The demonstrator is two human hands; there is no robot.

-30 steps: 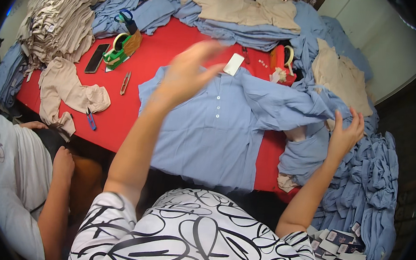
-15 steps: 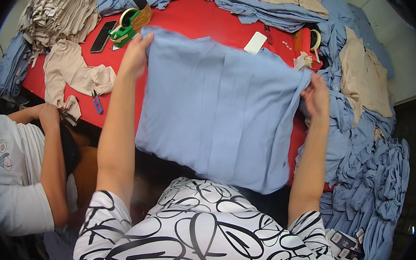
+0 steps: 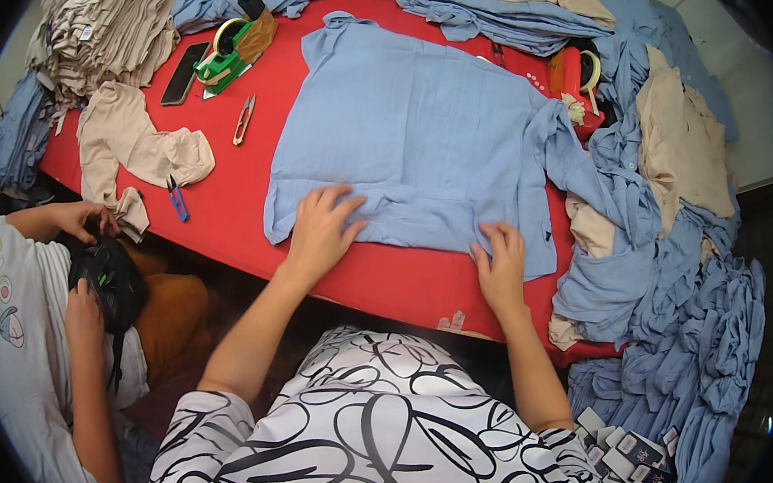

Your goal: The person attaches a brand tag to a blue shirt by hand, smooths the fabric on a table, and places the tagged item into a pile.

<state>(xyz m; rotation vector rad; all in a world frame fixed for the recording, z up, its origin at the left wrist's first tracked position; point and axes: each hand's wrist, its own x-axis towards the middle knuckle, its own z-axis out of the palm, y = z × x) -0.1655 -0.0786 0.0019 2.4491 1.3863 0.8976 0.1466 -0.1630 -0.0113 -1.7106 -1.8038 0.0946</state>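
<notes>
A light blue shirt (image 3: 413,135) lies spread on the red table, one sleeve stretching right toward other blue garments. Its near edge looks turned up into a narrow band. My left hand (image 3: 322,235) rests on the left part of that edge, fingers apart and slightly bent. On the right part of the same edge lies my right hand (image 3: 501,261), thumb away from the fingers. Neither hand grips the cloth.
On the red table (image 3: 220,169) at left are thread snips (image 3: 244,121), blue snips (image 3: 177,200), a phone (image 3: 184,73), a green tape dispenser (image 3: 224,61) and a beige garment (image 3: 135,145). Blue clothes (image 3: 699,311) pile up at right. A co-worker (image 3: 27,304) sits at left with a black bag (image 3: 113,283).
The shirt, held up by both hands before, now lies on the table. Both hands came down to its near edge. Snips now show at left; the co-worker's hands are at the black bag.
</notes>
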